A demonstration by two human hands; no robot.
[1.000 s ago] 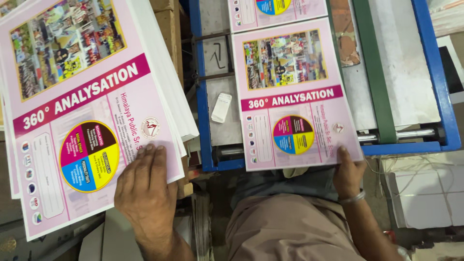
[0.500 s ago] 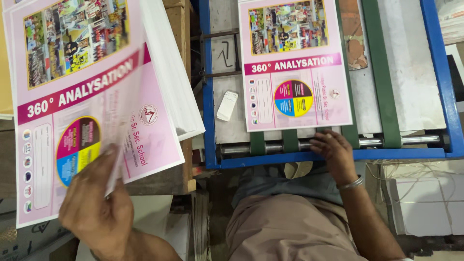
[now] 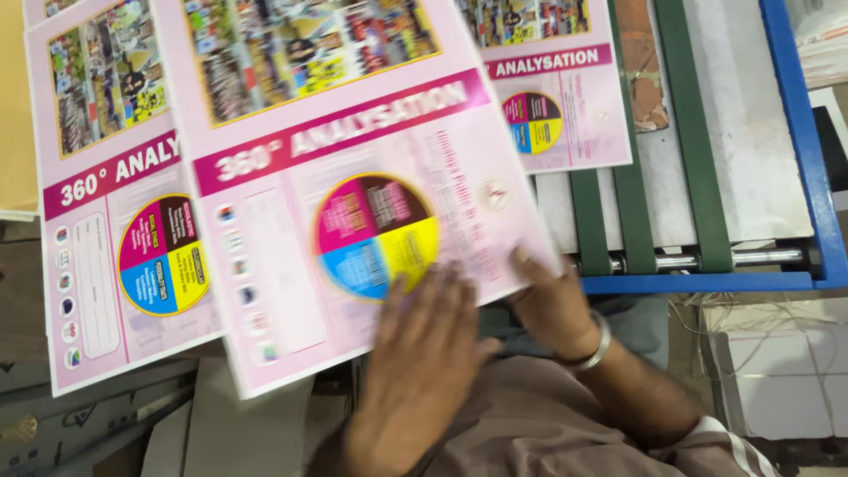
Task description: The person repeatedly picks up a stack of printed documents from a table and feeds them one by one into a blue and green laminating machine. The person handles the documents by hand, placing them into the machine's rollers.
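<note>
Pink printed sheet (image 3: 353,203), blurred with motion, now lies between your two hands, tilted over the stack of like sheets (image 3: 115,230) on your left, where half a second ago it was only being peeled up. Your left hand (image 3: 424,353) presses flat on its lower edge, fingers spread; your right hand (image 3: 552,305), which was at the machine's edge, now pinches its near corner. Beyond, another sheet (image 3: 552,88) rides the green belts (image 3: 632,203) inside the blue frame (image 3: 795,132).
</note>
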